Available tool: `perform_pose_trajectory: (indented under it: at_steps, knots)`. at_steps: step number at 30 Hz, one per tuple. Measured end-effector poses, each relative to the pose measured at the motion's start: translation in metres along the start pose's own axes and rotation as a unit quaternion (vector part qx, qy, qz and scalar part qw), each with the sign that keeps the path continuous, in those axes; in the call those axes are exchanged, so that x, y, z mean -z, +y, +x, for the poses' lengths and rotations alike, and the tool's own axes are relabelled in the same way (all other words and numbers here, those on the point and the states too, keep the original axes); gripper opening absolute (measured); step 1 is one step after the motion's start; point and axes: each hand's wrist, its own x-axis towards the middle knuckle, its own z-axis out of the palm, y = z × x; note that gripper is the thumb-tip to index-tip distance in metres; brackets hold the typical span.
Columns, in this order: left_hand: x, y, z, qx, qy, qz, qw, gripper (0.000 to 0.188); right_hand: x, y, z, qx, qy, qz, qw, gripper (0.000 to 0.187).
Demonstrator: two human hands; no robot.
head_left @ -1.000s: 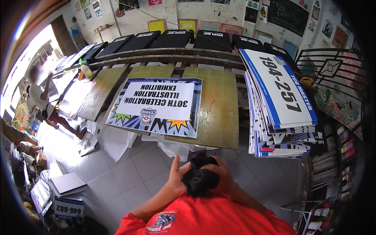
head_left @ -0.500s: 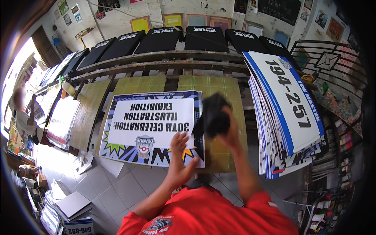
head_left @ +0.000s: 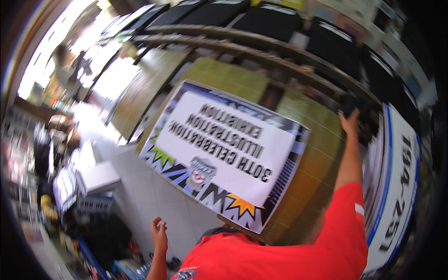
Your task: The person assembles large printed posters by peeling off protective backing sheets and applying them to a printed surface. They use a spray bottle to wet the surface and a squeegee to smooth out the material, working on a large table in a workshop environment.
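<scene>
A printed poster board (head_left: 219, 140) with a white middle panel, a dark patterned border and starburst shapes lies flat on the table in front of me, tilted in the view. My left hand (head_left: 159, 232) hangs off the table's near edge over the floor, its fingers apart and nothing in it. Stretched out to the far right, my right hand (head_left: 350, 122) is at the back rail, closed on a black, soft-looking object (head_left: 354, 103). Blur and dark surroundings hide what kind of thing it is.
A stack of blue-bordered printed boards (head_left: 394, 182) stands at the right. Black shirts (head_left: 270, 17) are laid out in a row behind the wooden rail (head_left: 261, 55). Boxes (head_left: 99, 177) sit on the floor at left; another person (head_left: 67, 70) is at the far left.
My right hand has carried the black object from beside the poster to the far right rail. My left hand has left the poster and dropped toward me. The view has swung left and tilted.
</scene>
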Motion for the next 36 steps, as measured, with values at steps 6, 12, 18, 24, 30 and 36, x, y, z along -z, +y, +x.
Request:
perform_pose_trajectory:
  at_steps: [6, 12, 18, 24, 30, 36]
  knots:
    - [0.038, -0.129, -0.003, 0.178, 0.017, 0.014, 0.984, 0.036, 0.011, 0.04, 0.021, 0.039, -0.1, -0.024, 0.994, 0.105]
    - [0.031, -0.055, 0.089, -0.051, 0.011, 0.183, 0.982, 0.03, 0.021, 0.036, 0.004, 0.045, 0.018, 0.04, 0.998, 0.09]
    - [0.034, 0.119, 0.248, -0.351, 0.012, 0.21, 0.912, 0.022, 0.046, 0.011, -0.064, 0.007, 0.051, 0.108, 0.993, 0.062]
    - [0.021, 0.211, 0.483, -0.436, 0.065, 0.259, 0.859, 0.035, 0.073, -0.066, -0.204, 0.033, -0.076, 0.338, 0.938, 0.047]
    - [-0.008, 0.252, 0.631, -0.377, 0.056, 0.338, 0.86, 0.045, 0.152, -0.185, -0.432, 0.062, -0.206, 0.324, 0.921, 0.036]
    - [-0.058, 0.288, 0.65, -0.346, 0.017, 0.423, 0.837, 0.043, 0.203, -0.197, -0.571, -0.07, -0.16, 0.289, 0.941, 0.037]
